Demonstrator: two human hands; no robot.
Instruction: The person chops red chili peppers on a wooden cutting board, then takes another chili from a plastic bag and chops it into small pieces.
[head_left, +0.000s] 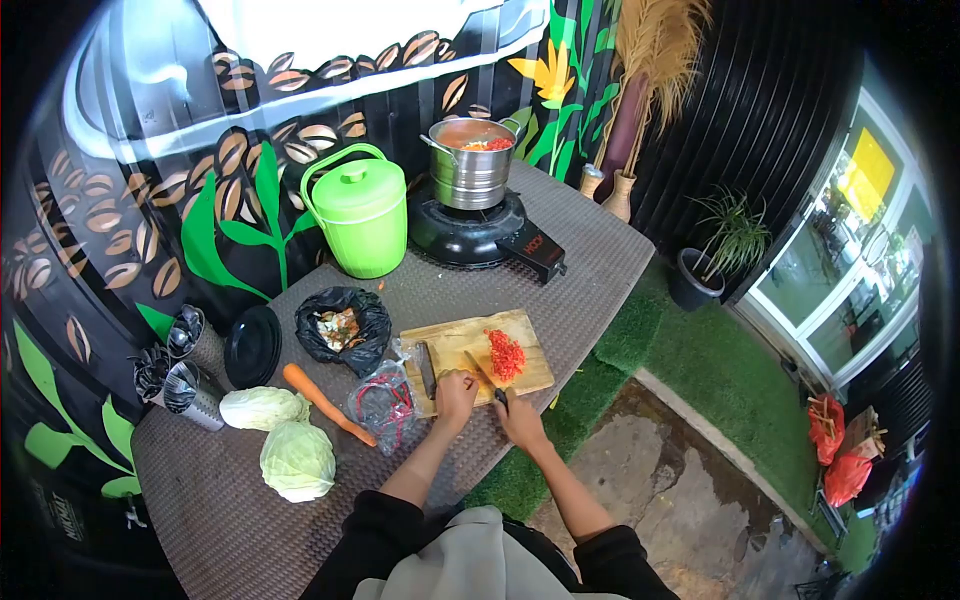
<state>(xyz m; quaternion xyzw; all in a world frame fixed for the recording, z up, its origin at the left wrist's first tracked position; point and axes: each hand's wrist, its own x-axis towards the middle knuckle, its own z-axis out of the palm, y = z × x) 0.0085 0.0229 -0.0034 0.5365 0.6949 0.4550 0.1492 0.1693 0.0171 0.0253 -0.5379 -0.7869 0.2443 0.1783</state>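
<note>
"What has the right hand point(520, 420) got?"

"The knife point(485, 374): its fingers are closed around the handle, and the blade slants over the wooden cutting board point(450, 340)"

"And the left hand point(457, 390)?"

"On the board just beside the blade, fingers curled in; I can't tell whether anything is under them"

"Where's the chopped red vegetable point(505, 355)?"

"Heaped on the board's far right part, beyond the knife"

"What lies to the left?"

"A clear plastic bag point(385, 408) with slender red pieces inside, near the board, then a carrot point(325, 402), a napa cabbage point(262, 408) and a round cabbage point(298, 462). A black plastic bag point(372, 318) of scraps sits behind the carrot"

"And farther back?"

"A lime-green lidded bucket point(362, 225), beside a portable gas stove point(465, 235) bearing a steel pot point(470, 182)"
</note>
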